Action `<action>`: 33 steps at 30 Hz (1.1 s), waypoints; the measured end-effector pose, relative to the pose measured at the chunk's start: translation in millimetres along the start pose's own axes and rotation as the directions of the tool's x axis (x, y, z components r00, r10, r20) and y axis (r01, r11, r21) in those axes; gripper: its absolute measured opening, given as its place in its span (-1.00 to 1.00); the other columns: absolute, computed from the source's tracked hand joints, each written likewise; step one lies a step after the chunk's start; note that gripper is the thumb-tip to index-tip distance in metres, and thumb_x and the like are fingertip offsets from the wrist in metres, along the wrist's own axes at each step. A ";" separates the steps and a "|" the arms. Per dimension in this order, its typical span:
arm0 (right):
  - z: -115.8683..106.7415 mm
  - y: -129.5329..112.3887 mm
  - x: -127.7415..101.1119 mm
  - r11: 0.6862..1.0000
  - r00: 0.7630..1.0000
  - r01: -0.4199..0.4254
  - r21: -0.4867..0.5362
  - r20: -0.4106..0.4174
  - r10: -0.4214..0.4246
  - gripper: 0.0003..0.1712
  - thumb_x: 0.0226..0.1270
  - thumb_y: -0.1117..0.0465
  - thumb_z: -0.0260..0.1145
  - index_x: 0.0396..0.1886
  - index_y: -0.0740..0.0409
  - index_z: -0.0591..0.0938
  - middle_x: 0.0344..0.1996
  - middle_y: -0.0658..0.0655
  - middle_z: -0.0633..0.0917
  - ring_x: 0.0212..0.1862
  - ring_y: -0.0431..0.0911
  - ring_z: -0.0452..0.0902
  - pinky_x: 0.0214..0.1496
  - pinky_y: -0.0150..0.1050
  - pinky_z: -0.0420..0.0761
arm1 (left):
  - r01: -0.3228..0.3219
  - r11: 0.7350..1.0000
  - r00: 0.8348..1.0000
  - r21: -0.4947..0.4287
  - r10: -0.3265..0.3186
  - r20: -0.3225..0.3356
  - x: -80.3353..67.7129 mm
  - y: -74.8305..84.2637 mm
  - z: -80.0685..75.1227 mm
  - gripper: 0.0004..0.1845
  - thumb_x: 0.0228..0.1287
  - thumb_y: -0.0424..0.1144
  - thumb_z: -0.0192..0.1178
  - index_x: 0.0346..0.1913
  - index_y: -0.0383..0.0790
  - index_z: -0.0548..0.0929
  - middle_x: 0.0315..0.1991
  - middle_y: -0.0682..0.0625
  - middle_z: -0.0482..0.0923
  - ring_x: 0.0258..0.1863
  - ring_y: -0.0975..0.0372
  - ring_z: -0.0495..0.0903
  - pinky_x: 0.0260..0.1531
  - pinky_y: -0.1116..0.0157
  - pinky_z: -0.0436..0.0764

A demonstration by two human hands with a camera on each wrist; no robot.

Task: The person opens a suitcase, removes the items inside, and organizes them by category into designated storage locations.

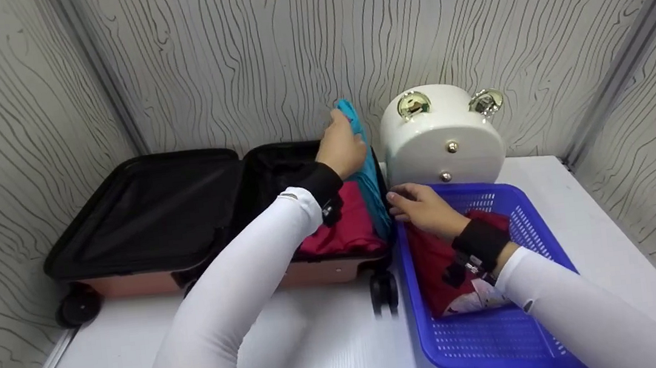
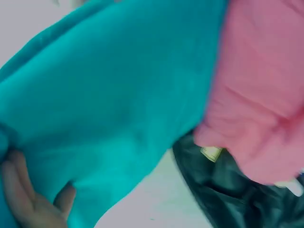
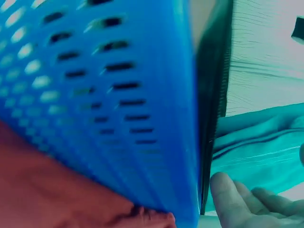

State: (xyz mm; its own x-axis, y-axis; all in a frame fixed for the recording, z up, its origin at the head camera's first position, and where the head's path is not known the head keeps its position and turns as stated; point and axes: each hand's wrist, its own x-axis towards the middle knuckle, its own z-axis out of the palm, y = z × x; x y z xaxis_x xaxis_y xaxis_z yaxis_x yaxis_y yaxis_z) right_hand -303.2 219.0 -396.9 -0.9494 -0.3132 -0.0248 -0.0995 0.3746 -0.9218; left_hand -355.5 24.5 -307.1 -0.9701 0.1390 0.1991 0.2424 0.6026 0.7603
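Note:
My left hand (image 1: 341, 146) grips the top of a teal folded cloth garment (image 1: 368, 173), raised at the right side of the open suitcase (image 1: 319, 272). In the left wrist view the fingers (image 2: 19, 190) bear on the teal fabric. Beneath it, a bright pink garment (image 1: 353, 221) lies in the suitcase's right half. My right hand (image 1: 425, 210) hovers over the left rim of the blue basket (image 1: 484, 338), fingers loosely bent and holding nothing. The right wrist view has its fingertips (image 3: 221, 183) close to the teal cloth; whether they touch is unclear.
A dark red garment (image 1: 428, 271) with a pale print lies in the basket. Behind the basket stands a white rounded case (image 1: 445, 141) with gold knobs and ear-like trims. The suitcase's black-lined left half (image 1: 154, 214) lies open. Patterned wall panels (image 1: 289, 48) enclose the white table (image 1: 332, 342).

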 end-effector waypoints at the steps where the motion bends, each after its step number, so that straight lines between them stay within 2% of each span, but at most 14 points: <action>1: -0.7 -0.4 0.3 0.998 1.000 -0.021 0.065 0.003 0.021 -0.32 0.82 0.15 -0.02 0.60 0.63 0.18 0.48 0.64 0.42 0.49 0.42 0.46 0.53 0.10 0.55 | -0.032 0.999 0.999 -0.015 0.032 -0.010 -4.4 7.3 -1.4 -0.48 0.70 -0.33 -0.02 0.56 -0.34 0.17 0.05 -0.31 0.68 -0.24 0.05 0.57 -0.13 0.17 0.56; 4: -3.0 -1.9 0.6 0.966 0.998 -0.059 0.250 0.006 0.059 -0.27 0.85 0.09 -0.11 0.63 0.64 0.11 0.51 0.63 0.38 0.53 0.32 0.45 0.60 0.10 0.47 | -0.131 0.989 0.991 -0.063 0.129 -0.030 -13.7 27.5 -6.6 -0.67 0.69 -0.33 0.04 0.36 -0.24 0.31 0.08 -0.28 0.65 -0.20 0.09 0.52 -0.12 0.22 0.50; 8: -5.7 -2.8 -2.1 0.875 0.994 -0.105 0.473 0.021 0.108 -0.28 0.86 -0.06 -0.15 0.57 0.50 0.27 0.34 0.45 0.56 0.33 0.10 0.63 0.43 -0.08 0.63 | -0.256 0.957 0.967 -0.138 0.255 -0.026 -26.6 55.0 -15.5 -0.78 0.68 -0.33 0.08 0.21 -0.19 0.33 0.27 -0.28 0.58 0.01 0.06 0.57 0.01 0.22 0.51; 12: -12.3 -2.5 -12.7 0.767 0.984 -0.176 0.616 0.131 0.120 -0.07 0.79 -0.30 -0.26 0.70 0.38 0.04 0.46 0.52 0.41 0.43 0.22 0.54 0.35 -0.11 0.69 | -0.397 0.891 0.917 -0.221 0.395 -0.054 -38.5 75.8 -21.6 -0.89 0.67 -0.38 0.05 0.10 -0.20 0.39 0.28 -0.24 0.58 0.25 0.07 0.58 0.20 0.25 0.51; 14: -17.9 -3.0 -19.8 0.719 0.979 -0.194 0.667 0.175 0.101 -0.03 0.75 -0.38 -0.33 0.70 0.32 0.02 0.46 0.53 0.44 0.39 0.23 0.59 0.33 -0.08 0.71 | -0.449 0.859 0.892 -0.246 0.448 -0.066 -43.6 82.8 -22.4 -0.90 0.67 -0.41 0.03 0.09 -0.22 0.46 0.23 -0.19 0.61 0.31 0.12 0.56 0.27 0.30 0.49; 15: -21.1 -4.0 -23.5 0.691 0.978 -0.196 0.696 0.185 0.092 -0.05 0.73 -0.41 -0.32 0.65 0.28 0.15 0.40 0.50 0.54 0.31 0.21 0.67 0.25 -0.09 0.74 | -0.469 0.845 0.881 -0.257 0.469 -0.067 -45.9 85.3 -22.2 -0.88 0.67 -0.42 0.02 0.10 -0.25 0.50 0.21 -0.17 0.61 0.30 0.13 0.56 0.28 0.33 0.48; 17: -28.6 -5.6 -30.1 0.640 0.983 -0.174 0.748 0.166 0.074 -0.14 0.74 -0.40 -0.28 0.39 0.24 0.46 0.07 0.32 0.77 -0.02 0.05 0.81 0.03 -0.16 0.79 | -0.485 0.829 0.870 -0.278 0.489 -0.060 -49.8 88.2 -20.4 -0.83 0.68 -0.43 0.00 0.12 -0.27 0.58 0.20 -0.14 0.63 0.29 0.17 0.56 0.31 0.41 0.46; 19: -38.2 -8.0 -37.8 0.618 0.988 -0.154 0.771 0.131 0.083 -0.30 0.78 -0.32 -0.20 0.09 0.13 0.62 -0.22 0.13 0.82 -0.24 -0.08 0.78 -0.12 -0.21 0.76 | -0.490 0.824 0.867 -0.284 0.495 -0.058 -52.0 88.0 -16.9 -0.77 0.68 -0.44 0.01 0.18 -0.30 0.62 0.24 -0.14 0.66 0.36 0.19 0.57 0.36 0.46 0.45; 21: -48.7 -9.1 -45.2 0.652 0.992 -0.125 0.748 0.081 0.098 -0.41 0.79 -0.25 -0.12 0.04 0.12 0.61 -0.29 0.04 0.81 -0.27 -0.15 0.76 -0.15 -0.25 0.74 | -0.485 0.828 0.870 -0.281 0.490 -0.057 -53.0 85.3 -13.0 -0.73 0.68 -0.44 0.01 0.23 -0.32 0.64 0.27 -0.15 0.67 0.40 0.17 0.58 0.38 0.46 0.46; 24: -65.7 -6.0 -57.0 0.787 0.992 -0.085 0.611 -0.023 0.125 -0.44 0.79 -0.18 -0.03 0.38 0.16 0.41 -0.18 -0.06 0.78 -0.13 -0.23 0.77 -0.01 -0.29 0.76 | -0.467 0.848 0.880 -0.249 0.473 -0.040 -52.4 78.0 -6.2 -0.70 0.68 -0.44 0.02 0.28 -0.35 0.63 0.32 -0.17 0.66 0.44 0.14 0.56 0.42 0.43 0.46; 26: -76.7 -0.2 -64.4 0.881 0.988 -0.049 0.470 -0.105 0.111 -0.29 0.79 -0.15 0.00 0.63 0.21 0.19 -0.06 -0.11 0.75 -0.05 -0.29 0.76 0.05 -0.32 0.77 | -0.441 0.873 0.894 -0.207 0.449 -0.012 -52.8 72.4 0.1 -0.70 0.67 -0.43 0.04 0.29 -0.34 0.64 0.31 -0.16 0.67 0.42 0.14 0.57 0.42 0.40 0.47; 28: -87.4 7.3 -71.9 0.948 0.981 -0.029 0.315 -0.172 0.088 -0.16 0.79 -0.13 0.01 0.75 0.25 0.02 0.12 -0.03 0.70 -0.01 -0.35 0.74 0.08 -0.36 0.76 | -0.407 0.902 0.910 -0.148 0.415 0.028 -53.6 66.4 8.8 -0.71 0.64 -0.40 0.09 0.26 -0.32 0.66 0.28 -0.14 0.69 0.37 0.14 0.61 0.40 0.36 0.51; 30: -96.6 16.2 -78.7 0.988 0.974 -0.021 0.155 -0.218 0.055 -0.12 0.80 -0.11 0.01 0.77 0.30 -0.03 0.30 0.15 0.63 0.04 -0.42 0.68 0.10 -0.42 0.71 | -0.363 0.928 0.926 -0.081 0.369 0.083 -55.8 59.9 19.4 -0.72 0.61 -0.37 0.15 0.24 -0.30 0.69 0.26 -0.13 0.72 0.32 0.14 0.64 0.37 0.31 0.54; 33: -106.6 29.3 -87.3 0.995 0.967 -0.041 -0.089 -0.256 0.017 -0.18 0.81 -0.07 0.01 0.72 0.40 0.08 0.43 0.46 0.51 0.10 -0.33 0.64 0.09 -0.45 0.65 | -0.307 0.952 0.934 0.011 0.299 0.194 -60.1 49.0 37.5 -0.70 0.54 -0.36 0.22 0.23 -0.30 0.72 0.25 -0.13 0.74 0.26 0.13 0.66 0.31 0.27 0.60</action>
State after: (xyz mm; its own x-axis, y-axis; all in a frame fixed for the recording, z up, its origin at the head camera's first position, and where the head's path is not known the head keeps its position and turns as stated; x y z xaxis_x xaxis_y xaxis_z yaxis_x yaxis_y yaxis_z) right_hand -255.0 350.3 -380.5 -0.9956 -0.0731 0.0589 -0.0862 0.4632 -0.8820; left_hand -285.9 75.2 -305.0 -0.8365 0.4626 0.2938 0.5285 0.5394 0.6556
